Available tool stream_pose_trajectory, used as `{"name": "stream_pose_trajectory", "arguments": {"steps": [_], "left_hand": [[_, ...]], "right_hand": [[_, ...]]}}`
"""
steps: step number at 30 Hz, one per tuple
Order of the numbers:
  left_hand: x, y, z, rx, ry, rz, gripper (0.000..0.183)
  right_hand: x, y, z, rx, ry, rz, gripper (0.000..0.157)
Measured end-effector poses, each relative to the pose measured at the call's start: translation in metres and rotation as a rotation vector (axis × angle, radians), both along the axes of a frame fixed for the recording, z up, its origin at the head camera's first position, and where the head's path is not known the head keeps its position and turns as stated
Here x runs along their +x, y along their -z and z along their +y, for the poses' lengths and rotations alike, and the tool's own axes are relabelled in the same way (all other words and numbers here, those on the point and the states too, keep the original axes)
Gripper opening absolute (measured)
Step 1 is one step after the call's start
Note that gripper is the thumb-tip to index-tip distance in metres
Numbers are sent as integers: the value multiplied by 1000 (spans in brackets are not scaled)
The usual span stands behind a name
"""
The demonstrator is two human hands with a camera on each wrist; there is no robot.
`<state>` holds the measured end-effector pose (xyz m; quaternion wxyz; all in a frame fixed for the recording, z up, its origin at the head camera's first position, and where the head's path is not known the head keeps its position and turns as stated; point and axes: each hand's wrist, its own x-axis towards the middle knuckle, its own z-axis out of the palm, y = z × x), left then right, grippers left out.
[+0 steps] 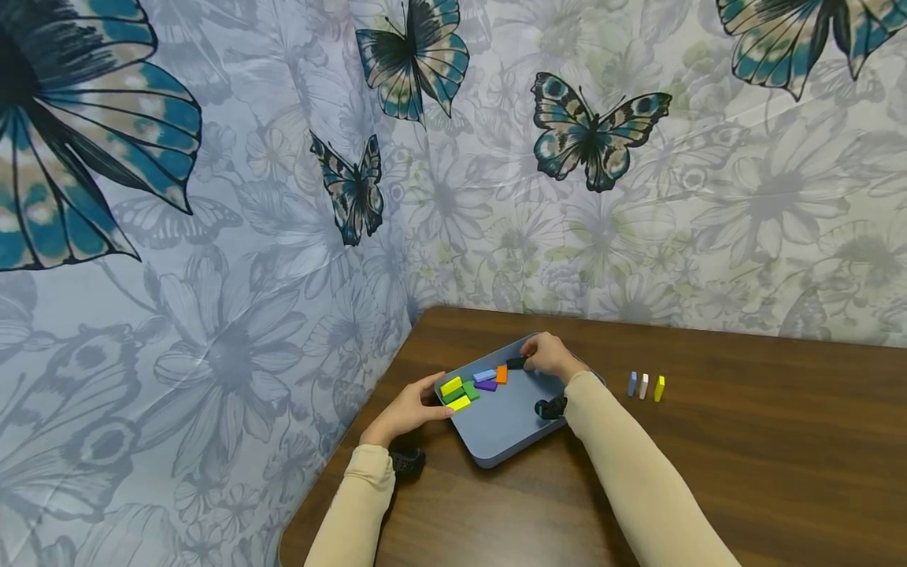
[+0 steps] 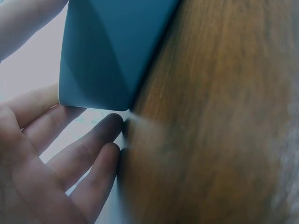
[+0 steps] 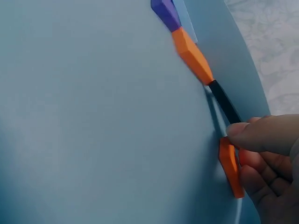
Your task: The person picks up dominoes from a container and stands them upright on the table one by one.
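A grey-blue tray (image 1: 510, 417) lies on the table with small coloured blocks along its far and left sides. My right hand (image 1: 555, 356) pinches a black block (image 3: 226, 102) between thumb and fingers, near the tray's far wall. One end of it meets an orange block (image 3: 192, 55); a second orange block (image 3: 230, 169) lies just below the fingertips. Farther left are a purple block (image 1: 485, 386), a light blue block (image 1: 485, 376), green blocks (image 1: 471, 390) and yellow blocks (image 1: 459, 404). My left hand (image 1: 407, 409) grips the tray's left end, thumb and fingers on either side of the corner.
To the right of the tray, a blue block (image 1: 632, 383), a white block (image 1: 643, 386) and a yellow block (image 1: 660, 388) stand upright on the wooden table (image 1: 765, 441). Butterfly-patterned walls (image 1: 482, 236) rise behind the table and at its left.
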<state>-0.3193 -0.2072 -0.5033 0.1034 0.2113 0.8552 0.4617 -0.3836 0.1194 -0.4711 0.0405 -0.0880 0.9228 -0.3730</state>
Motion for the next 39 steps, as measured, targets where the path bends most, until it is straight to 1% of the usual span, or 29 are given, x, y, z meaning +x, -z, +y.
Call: {"name": "stream_pose_trajectory", "arguments": {"steps": [6, 11, 15, 21, 24, 27, 31, 35, 39], "left_hand": [[3, -4, 4, -7, -11, 2, 84], [4, -4, 6, 1, -15, -5, 83], [6, -5, 8, 2, -20, -13, 84], [7, -7, 11, 9, -31, -18, 87], [6, -6, 13, 9, -36, -16, 86], [5, -5, 12, 9, -32, -11, 85], [5, -4, 9, 8, -19, -12, 84], [4, -3, 6, 4, -8, -9, 84], [4, -2, 3, 3, -5, -2, 84]], "right_hand": [[1, -6, 1, -43, -24, -1, 28], [1, -10, 3, -44, -35, 20, 26], [0, -14, 6, -54, -52, 19, 25], [2, -25, 10, -96, -54, 3, 23], [4, -31, 14, -99, -54, 5, 23], [9, -34, 15, -103, -46, 13, 22], [15, -39, 17, -139, -35, 17, 23], [24, -46, 20, -178, -34, 25, 26], [35, -51, 24, -197, -40, 57, 27]]}}
